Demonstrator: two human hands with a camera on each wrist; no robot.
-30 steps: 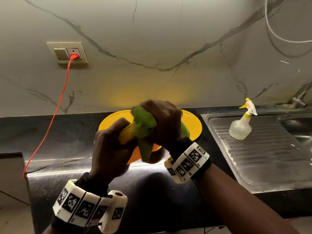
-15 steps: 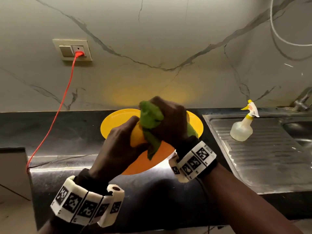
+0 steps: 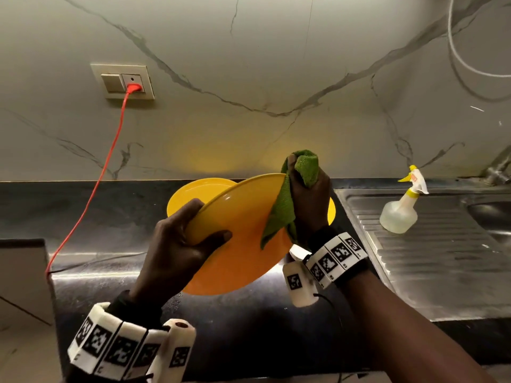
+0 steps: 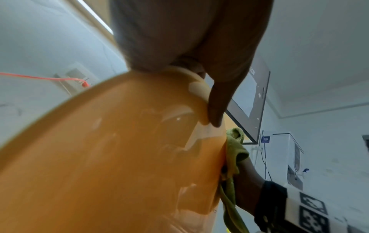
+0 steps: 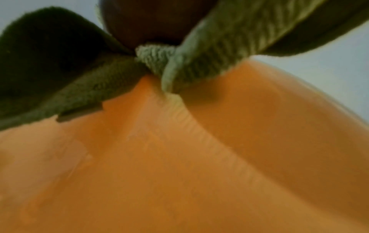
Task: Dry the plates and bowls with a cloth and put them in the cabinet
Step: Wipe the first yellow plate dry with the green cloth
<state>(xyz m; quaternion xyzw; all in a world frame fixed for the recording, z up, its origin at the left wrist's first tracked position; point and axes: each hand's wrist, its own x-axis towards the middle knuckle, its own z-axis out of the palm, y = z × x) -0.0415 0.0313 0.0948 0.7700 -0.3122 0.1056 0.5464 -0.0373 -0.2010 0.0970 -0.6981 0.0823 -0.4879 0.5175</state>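
A yellow-orange plate [image 3: 240, 239] is held tilted above the black counter. My left hand [image 3: 182, 239] grips its left rim, thumb on the near face and fingers behind. My right hand [image 3: 309, 200] clutches a bunched green cloth [image 3: 290, 200] and presses it over the plate's right rim. A second yellow plate [image 3: 190, 192] lies flat on the counter behind. In the left wrist view the plate [image 4: 111, 157] shows wet streaks, with the cloth [image 4: 235, 151] at its far edge. The right wrist view is filled by cloth [image 5: 199, 66] against plate [image 5: 179, 165].
A steel sink drainboard [image 3: 431, 255] lies to the right with a clear spray bottle [image 3: 401, 208] on it. A red cable [image 3: 107, 167] runs from the wall socket [image 3: 123, 81] down across the black counter [image 3: 96, 214]. A tap [image 3: 497, 170] stands at far right.
The held plate has turned from edge-on and mostly hidden to tilted with its broad face toward me. My right hand has slid with the cloth from the plate's middle to its right rim.
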